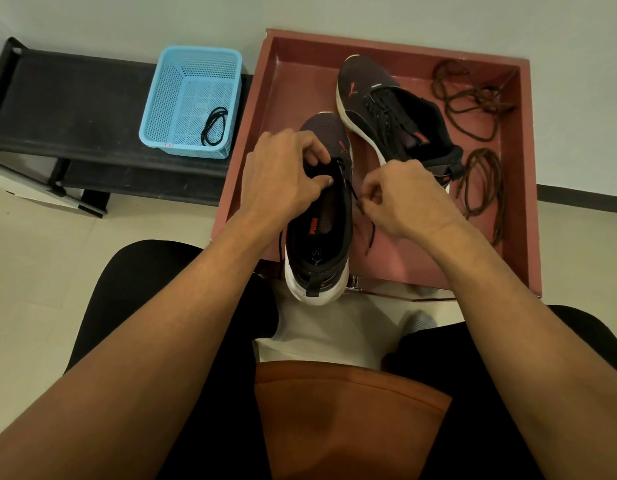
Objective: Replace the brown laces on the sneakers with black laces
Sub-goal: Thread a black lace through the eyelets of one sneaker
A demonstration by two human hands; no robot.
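Note:
A dark sneaker (321, 244) with a white sole stands toe-away at the near edge of the red tray (283, 74). My left hand (283, 171) grips its tongue and upper eyelets. My right hand (404, 199) pinches the black lace (352, 188) that runs out of the shoe's right side, its loose end hanging down. The second sneaker (393, 112), threaded with black lace, lies further back in the tray. Two brown laces lie loose in the tray, one at the back right (473, 98), one at the right (487, 188).
A light blue basket (182, 95) holding a coiled black lace (215, 126) sits on a low black rack (75, 109) to the left. The tray rests on pale floor by a white wall. My knees in black trousers frame the near view.

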